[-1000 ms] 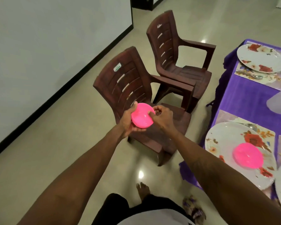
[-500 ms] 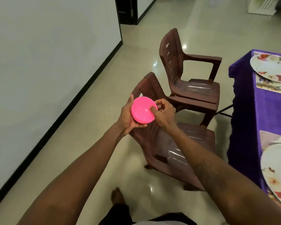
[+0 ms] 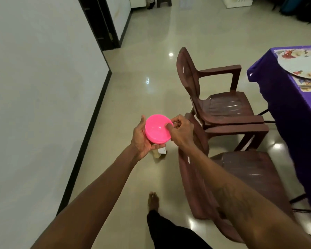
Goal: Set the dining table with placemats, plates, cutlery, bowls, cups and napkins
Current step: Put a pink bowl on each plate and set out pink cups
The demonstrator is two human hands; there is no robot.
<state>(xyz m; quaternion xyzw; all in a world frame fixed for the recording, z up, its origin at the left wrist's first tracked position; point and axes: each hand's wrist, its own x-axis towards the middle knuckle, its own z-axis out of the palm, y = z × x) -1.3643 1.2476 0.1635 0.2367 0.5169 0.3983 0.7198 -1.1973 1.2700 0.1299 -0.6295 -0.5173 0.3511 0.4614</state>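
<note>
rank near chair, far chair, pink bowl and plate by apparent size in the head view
1. near chair, helped by closeness
2. far chair
3. plate and pink bowl, about alike; plate is cut off by the frame

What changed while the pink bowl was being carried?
The person walked on beside the purple table, so the near chair slid toward the lower right, and the nearer plate with another bowl on it left the view. Nothing was let go: the left hand still cups the pink bowl and the right hand still pinches its rim.
</note>
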